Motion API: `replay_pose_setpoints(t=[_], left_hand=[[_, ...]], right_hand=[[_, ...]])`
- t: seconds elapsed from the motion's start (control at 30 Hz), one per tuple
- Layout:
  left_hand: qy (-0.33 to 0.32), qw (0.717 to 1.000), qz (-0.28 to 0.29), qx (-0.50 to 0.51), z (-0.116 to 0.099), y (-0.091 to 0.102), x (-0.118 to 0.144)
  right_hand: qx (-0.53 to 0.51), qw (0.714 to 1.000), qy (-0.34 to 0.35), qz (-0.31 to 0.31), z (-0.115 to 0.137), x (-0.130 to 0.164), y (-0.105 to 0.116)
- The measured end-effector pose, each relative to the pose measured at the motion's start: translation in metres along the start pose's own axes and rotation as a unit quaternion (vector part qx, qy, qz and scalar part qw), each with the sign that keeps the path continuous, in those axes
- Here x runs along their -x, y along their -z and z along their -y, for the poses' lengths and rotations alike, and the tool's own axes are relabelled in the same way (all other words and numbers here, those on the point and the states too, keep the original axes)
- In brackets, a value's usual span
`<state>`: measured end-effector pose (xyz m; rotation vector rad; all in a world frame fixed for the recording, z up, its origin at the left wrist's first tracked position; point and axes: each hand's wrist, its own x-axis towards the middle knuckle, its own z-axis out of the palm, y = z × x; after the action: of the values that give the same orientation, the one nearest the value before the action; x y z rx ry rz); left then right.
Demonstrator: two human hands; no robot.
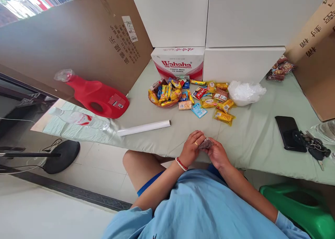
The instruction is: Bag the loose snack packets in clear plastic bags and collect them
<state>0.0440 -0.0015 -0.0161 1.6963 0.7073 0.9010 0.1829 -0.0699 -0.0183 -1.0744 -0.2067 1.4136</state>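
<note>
A small dark brown wrapped snack is held between my two hands, just above the table's front edge. My left hand wears a ring and has its fingers curled over the snack's left side. My right hand pinches it from the right. Beyond them, a shallow basket is heaped with yellow, blue and brown packaged snacks. Loose yellow snack packets lie to its right, around a light blue packet and an orange-beige packet.
A white plastic bag sits right of the snacks, before white boxes and a Wahaha carton. On the left are a red jug, a clear bottle and a white roll. A phone and keys lie right.
</note>
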Motion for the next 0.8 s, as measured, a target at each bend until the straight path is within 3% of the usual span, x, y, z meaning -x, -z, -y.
replay_pose_setpoints(t=[0.1, 0.2, 0.23, 0.3, 0.4, 0.47, 0.7, 0.8], left_hand=[[-0.010, 0.999, 0.046, -0.024, 0.000, 0.005, -0.003], [-0.026, 0.995, 0.096, -0.011, -0.001, 0.009, -0.001], [-0.026, 0.996, 0.087, 0.018, -0.002, 0.008, 0.001], [0.008, 0.994, 0.014, 0.106, -0.003, 0.004, 0.007], [0.124, 0.968, -0.095, 0.198, -0.005, -0.007, 0.011], [0.176, 0.956, -0.101, 0.210, -0.008, -0.013, 0.009], [0.137, 0.983, -0.037, 0.119, -0.012, -0.017, -0.002], [0.109, 0.993, -0.035, 0.008, 0.001, -0.004, 0.000]], right_hand=[[-0.050, 0.996, -0.063, 0.039, 0.006, 0.007, 0.002], [-0.016, 0.998, -0.044, 0.038, 0.008, 0.008, 0.003], [0.002, 0.999, -0.016, 0.028, 0.009, 0.007, 0.004], [0.031, 0.999, 0.034, 0.016, 0.010, 0.004, 0.005], [0.043, 0.997, 0.059, 0.017, 0.013, -0.001, 0.008], [0.052, 0.996, 0.065, 0.017, 0.015, -0.002, 0.011], [0.179, 0.978, 0.092, 0.047, 0.029, 0.006, 0.029], [0.188, 0.967, 0.170, -0.037, 0.062, 0.003, 0.062]])
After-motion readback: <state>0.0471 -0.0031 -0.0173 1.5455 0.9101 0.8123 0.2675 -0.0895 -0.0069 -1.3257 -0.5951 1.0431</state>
